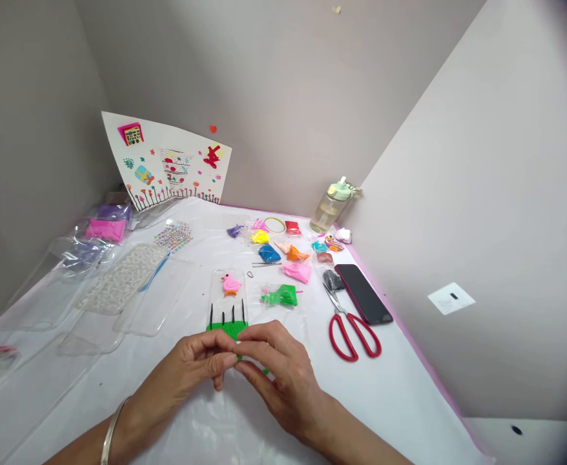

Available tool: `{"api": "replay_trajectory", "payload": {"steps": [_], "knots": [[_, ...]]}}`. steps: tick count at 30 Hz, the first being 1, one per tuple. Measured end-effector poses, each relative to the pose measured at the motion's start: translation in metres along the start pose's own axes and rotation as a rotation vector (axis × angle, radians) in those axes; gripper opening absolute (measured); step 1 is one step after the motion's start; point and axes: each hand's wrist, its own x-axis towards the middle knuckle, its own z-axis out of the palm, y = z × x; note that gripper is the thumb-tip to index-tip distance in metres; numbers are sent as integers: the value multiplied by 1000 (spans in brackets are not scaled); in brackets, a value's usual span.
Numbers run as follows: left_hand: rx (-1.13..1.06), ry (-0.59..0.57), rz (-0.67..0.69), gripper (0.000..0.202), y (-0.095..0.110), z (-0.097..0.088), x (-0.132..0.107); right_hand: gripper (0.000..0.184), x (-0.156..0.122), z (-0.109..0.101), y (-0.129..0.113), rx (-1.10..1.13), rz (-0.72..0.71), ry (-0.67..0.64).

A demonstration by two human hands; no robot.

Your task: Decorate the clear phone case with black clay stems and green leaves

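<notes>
Both hands meet fingertip to fingertip over the near end of a clear phone case. My left hand, with a silver bangle at the wrist, is closed in a pinch. My right hand is also pinched, its thumb and fingers against the left fingertips. A bit of green modelling clay shows between them; its full shape is hidden. On the case lie a pink clay bird, upright thin black clay strips and a textured green clay patch. The hands cover the case's lower part.
Right of the case are a bagged green clay pack, several other coloured packs, red-handled scissors, a phone and a bottle. Left lie clear cases, a patterned sheet and beads. A decorated card stands behind.
</notes>
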Motion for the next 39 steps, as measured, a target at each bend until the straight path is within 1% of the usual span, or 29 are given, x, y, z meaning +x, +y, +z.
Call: {"api": "replay_trajectory", "payload": {"steps": [4, 6, 8, 10, 14, 16, 19, 22, 25, 27, 29, 30, 33, 36, 39], "knots": [[59, -14, 3, 41, -1, 0, -1, 11, -1, 0, 1, -10, -5, 43], [77, -16, 15, 47, 1, 2, -2, 9, -1, 0, 1, -11, -11, 57], [74, -13, 18, 50, 2, 3, -3, 10, -1, 0, 1, -18, -16, 67], [63, -7, 22, 51, 3, 4, -3, 16, -1, 0, 0, -16, -12, 78], [47, 5, 16, 47, 0, 2, -4, 22, -1, 0, 0, 57, 20, 92], [38, 13, -4, 42, -3, 0, -4, 22, 0, -1, 1, 121, 92, 95], [29, 23, -24, 41, -6, -2, -3, 20, 2, -3, 3, 288, 303, 102], [28, 30, -25, 40, -6, -2, -2, 11, 6, -5, 5, 467, 531, 121], [34, 33, -20, 40, -5, -1, -2, 3, 7, -6, 6, 581, 665, 167], [36, 31, -19, 41, -5, -1, -1, 9, 8, -6, 6, 620, 695, 168], [38, 32, -23, 41, -6, -1, -1, 17, 8, -7, 5, 629, 694, 154], [36, 32, -24, 41, -6, -2, -1, 17, 8, -7, 5, 630, 690, 154], [33, 36, -21, 41, -7, -2, -2, 4, 8, -7, 4, 622, 679, 174], [35, 41, -15, 41, -7, -2, -2, 5, 8, -6, 3, 594, 667, 180], [42, 42, -10, 41, -7, -2, -2, 4, 8, -6, 1, 609, 690, 172]]}}
